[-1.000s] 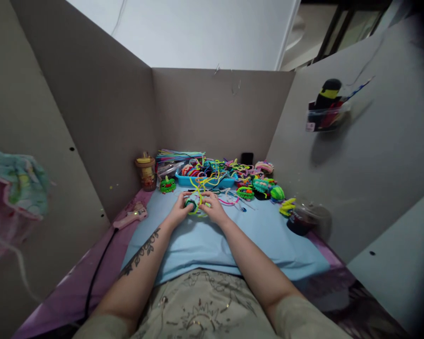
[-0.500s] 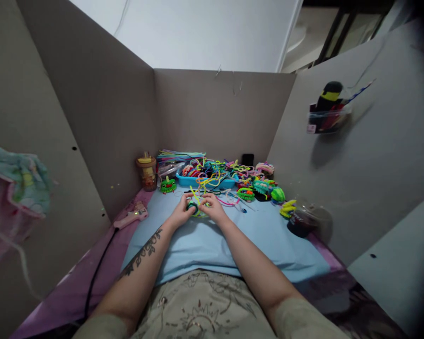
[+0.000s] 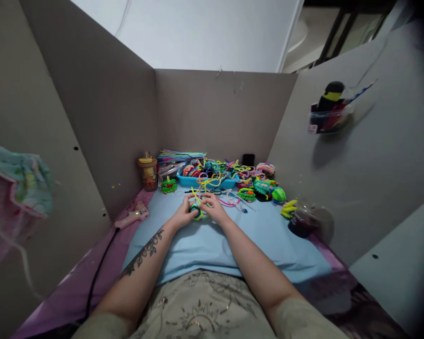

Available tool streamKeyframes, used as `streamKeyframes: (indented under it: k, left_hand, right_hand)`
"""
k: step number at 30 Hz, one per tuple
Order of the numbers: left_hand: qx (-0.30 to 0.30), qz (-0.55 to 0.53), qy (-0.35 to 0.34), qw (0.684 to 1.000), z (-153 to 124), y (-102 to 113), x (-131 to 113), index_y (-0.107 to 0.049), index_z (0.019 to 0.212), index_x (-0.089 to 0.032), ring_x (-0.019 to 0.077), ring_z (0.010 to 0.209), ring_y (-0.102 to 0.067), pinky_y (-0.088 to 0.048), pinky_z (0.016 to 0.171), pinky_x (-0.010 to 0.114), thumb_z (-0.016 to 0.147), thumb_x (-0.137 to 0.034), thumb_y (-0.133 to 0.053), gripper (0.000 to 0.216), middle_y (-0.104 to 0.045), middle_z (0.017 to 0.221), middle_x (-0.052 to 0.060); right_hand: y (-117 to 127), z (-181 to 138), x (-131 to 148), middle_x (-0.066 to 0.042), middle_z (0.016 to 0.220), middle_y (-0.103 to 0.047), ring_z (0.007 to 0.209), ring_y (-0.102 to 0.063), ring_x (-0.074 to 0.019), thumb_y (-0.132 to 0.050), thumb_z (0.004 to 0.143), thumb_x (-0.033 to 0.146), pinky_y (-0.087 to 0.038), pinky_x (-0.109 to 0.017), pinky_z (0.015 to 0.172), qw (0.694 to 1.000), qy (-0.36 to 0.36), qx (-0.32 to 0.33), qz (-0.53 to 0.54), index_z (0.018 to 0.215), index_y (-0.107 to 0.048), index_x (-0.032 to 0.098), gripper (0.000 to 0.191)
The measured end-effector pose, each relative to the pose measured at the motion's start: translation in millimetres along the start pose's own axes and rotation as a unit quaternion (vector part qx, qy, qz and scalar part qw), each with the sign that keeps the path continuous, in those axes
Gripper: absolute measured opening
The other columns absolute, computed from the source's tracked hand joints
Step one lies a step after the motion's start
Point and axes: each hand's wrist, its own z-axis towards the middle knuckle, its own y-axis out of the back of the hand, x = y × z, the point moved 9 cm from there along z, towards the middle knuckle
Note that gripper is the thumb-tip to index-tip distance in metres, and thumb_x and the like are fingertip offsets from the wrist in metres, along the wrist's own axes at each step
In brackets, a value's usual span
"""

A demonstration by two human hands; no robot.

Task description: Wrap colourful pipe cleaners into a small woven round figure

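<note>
Above the light-blue cloth, held a small green fuzzy-wire bundle in fingers of left hand and right hand; seemed part-shaped, with thin yellow strand loose.

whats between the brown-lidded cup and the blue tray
In the head view, a green fuzzy figure sits between the brown-lidded cup and the blue tray, with clear plastic packaging behind it.
</note>
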Motion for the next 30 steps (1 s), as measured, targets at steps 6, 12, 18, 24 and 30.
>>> streamKeyframes:
  k: [6,12,18,24,30]
  left_hand:
    - [-0.175,0.057,-0.021,0.983,2,39,0,-0.039,0.122,-0.023,0.0224,0.113,-0.052,-0.043,0.095,0.04,0.074,-0.029,-0.067,0.057,-0.052,0.116,0.009]
    - [-0.115,0.039,-0.009,0.993,6,20,3,-0.037,0.129,-0.019,0.0187,0.079,-0.064,-0.052,0.076,0.036,0.069,-0.034,-0.071,0.071,-0.063,0.091,0.005]
    - [-0.1,0.035,-0.005,0.994,7,16,1,-0.031,0.135,-0.017,0.0218,0.087,-0.066,-0.054,0.073,0.034,0.071,-0.037,-0.069,0.077,-0.064,0.092,0.006]
    - [-0.133,0.122,-0.019,0.983,1,22,-7,-0.04,0.13,-0.02,0.0238,0.103,-0.059,-0.054,0.073,0.033,0.071,-0.028,-0.067,0.065,-0.052,0.12,0.012]
    - [-0.121,0.221,-0.068,0.965,-4,14,-23,-0.046,0.127,-0.023,0.0271,0.119,-0.048,-0.054,0.08,0.036,0.07,-0.025,-0.071,0.062,-0.039,0.132,0.012]
  right_hand:
    - [11,4,-12,-0.009,0.118,-0.053,0.111,-0.053,-0.0234,-0.059,0.08,0.049,-0.043,-0.038,0.095,0.998,-0.012,-0.059,0.022,0.072,-0.063,0.02,0.03]
    - [21,5,-16,-0.01,0.116,-0.054,0.116,-0.05,-0.0243,-0.054,0.083,0.051,-0.038,-0.041,0.102,0.995,-0.013,-0.097,0.034,0.076,-0.061,0.02,0.033]
    - [9,2,-15,-0.011,0.118,-0.051,0.113,-0.052,-0.0256,-0.059,0.079,0.048,-0.05,-0.036,0.081,0.997,-0.014,-0.073,0.019,0.076,-0.062,0.021,0.028]
    - [-3,0,-9,-0.009,0.115,-0.051,0.114,-0.05,-0.025,-0.063,0.077,0.033,-0.041,-0.042,0.1,0.999,0.004,-0.04,-0.025,0.074,-0.062,0.02,0.013]
    - [-3,-1,-5,-0.009,0.116,-0.05,0.115,-0.05,-0.0255,-0.061,0.078,0.026,-0.042,-0.043,0.099,0.998,0.013,-0.038,-0.049,0.074,-0.061,0.021,0.007]
